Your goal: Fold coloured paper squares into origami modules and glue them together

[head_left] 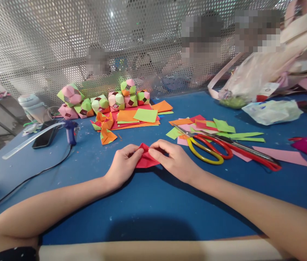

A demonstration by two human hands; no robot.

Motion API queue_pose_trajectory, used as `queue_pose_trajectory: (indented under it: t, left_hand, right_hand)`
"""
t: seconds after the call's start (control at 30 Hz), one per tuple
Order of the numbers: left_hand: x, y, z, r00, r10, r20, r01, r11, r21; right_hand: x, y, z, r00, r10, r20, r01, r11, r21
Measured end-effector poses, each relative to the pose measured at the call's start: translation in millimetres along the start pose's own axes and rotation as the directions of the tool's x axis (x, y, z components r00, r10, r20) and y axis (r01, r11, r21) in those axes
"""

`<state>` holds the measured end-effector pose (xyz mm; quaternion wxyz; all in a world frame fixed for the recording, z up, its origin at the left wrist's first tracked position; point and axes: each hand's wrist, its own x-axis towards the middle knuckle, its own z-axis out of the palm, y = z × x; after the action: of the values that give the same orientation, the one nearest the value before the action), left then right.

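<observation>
I see my left hand [123, 163] and right hand [173, 159] both pinched onto the red paper [145, 159] (fingertips closed tight).

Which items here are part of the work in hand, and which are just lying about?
In hand:
- red paper, pinched by left hand and right hand

Lying about:
- scissors
- loose paper sheets
- folded paper balls
- glue gun
- phone
- plastic bags
</observation>
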<state>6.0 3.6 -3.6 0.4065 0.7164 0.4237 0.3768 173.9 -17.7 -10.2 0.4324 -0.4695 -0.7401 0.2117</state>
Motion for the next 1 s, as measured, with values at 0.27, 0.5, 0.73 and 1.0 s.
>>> queue_pose_trajectory:
  t: [0.27,0.5,0.73,1.0]
  left_hand:
    - [1.0,-3.6,2.1,0.996,-0.086,0.032,0.088,0.994,-0.068]
    - [1.8,-3.9,2.5,0.990,-0.141,0.028,0.143,0.986,-0.091]
    - [2.8,-4.4,1.0,0.989,-0.133,0.060,0.138,0.986,-0.094]
    - [0.4,-0.8,1.3,0.983,-0.086,0.164,0.085,0.996,0.014]
  right_hand:
    - [-1.9,6.9,5.3,0.997,-0.069,-0.025,0.066,0.992,-0.108]
    - [-3.0,7.7,4.8,0.996,-0.084,-0.007,0.083,0.991,-0.103]
    - [-1.1,4.7,2.0,0.998,-0.057,-0.015,0.056,0.996,-0.062]
    - [-3.3,5.2,3.7,0.961,-0.262,-0.091,0.254,0.963,-0.086]
